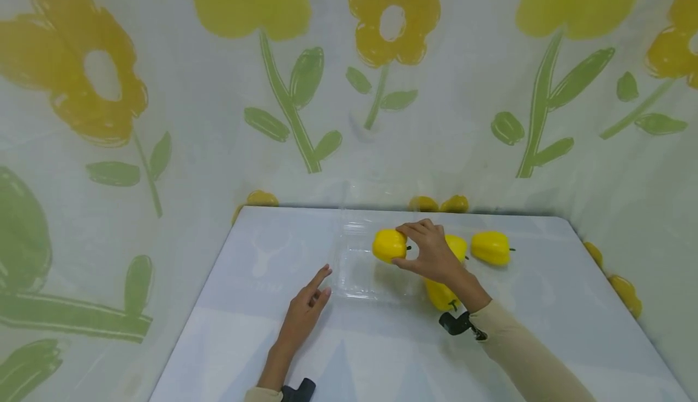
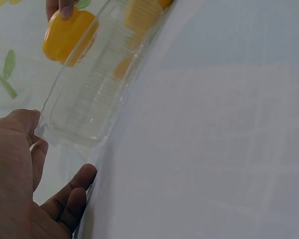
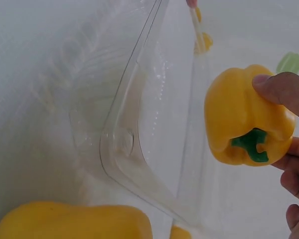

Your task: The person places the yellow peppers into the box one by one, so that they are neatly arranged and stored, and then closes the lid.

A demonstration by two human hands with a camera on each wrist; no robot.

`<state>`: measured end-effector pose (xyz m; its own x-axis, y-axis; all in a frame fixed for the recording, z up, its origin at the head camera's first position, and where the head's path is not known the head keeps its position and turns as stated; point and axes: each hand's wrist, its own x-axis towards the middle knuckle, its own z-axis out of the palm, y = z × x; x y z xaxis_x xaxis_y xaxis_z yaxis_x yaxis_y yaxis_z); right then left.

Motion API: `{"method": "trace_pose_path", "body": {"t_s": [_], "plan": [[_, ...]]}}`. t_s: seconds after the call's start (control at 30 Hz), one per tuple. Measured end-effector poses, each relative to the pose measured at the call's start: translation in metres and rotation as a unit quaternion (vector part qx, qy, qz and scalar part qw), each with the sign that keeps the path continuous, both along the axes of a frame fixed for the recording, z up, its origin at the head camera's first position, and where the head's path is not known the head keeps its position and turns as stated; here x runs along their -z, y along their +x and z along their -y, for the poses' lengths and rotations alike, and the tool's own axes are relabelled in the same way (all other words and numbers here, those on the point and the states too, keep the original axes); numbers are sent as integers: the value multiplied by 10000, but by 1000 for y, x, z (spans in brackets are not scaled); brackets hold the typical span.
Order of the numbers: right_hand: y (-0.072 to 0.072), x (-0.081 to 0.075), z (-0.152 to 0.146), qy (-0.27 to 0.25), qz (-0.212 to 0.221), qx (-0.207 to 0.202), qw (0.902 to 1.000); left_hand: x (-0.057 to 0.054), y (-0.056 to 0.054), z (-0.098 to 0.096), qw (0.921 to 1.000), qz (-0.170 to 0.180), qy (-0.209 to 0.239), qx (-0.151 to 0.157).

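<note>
My right hand (image 1: 432, 251) pinches a yellow bell pepper (image 1: 389, 245) between thumb and fingers, holding it over a clear plastic container (image 1: 355, 296). The pepper's green stem (image 3: 252, 145) shows in the right wrist view. At the container's front left corner is my left hand (image 1: 303, 312), its fingers loosely extended and a fingertip right at the rim (image 2: 42, 130). Yellow peppers lie just right of the container: one (image 1: 440, 296) near its front corner and another (image 1: 455, 245) partly hidden behind my right hand. A third pepper (image 1: 491, 248) sits farther right.
The container stands on a white table (image 1: 545, 329), towards its back edge. A clear lid (image 1: 378, 196) rises behind the container. A flower-printed sheet (image 1: 447, 141) hangs close behind the table and along its sides.
</note>
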<state>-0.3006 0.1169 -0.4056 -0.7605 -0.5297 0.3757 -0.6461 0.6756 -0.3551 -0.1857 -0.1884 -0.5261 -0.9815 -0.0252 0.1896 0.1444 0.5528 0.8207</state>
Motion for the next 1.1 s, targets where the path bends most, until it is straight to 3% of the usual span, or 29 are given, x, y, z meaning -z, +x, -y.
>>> {"method": "trace_pose_path", "body": {"t_s": [0.5,0.73,1.1], "plan": [[-4,14,18,-73,169,-133,9997,1,0,1,9999,-75,-102,28],[-10,19,29,-41,320,-51,9995,-5,1,1,9999,-36,-160,-54],[-19,29,44,23,406,-149,9991,2,0,2,10000,-24,-36,23]]}}
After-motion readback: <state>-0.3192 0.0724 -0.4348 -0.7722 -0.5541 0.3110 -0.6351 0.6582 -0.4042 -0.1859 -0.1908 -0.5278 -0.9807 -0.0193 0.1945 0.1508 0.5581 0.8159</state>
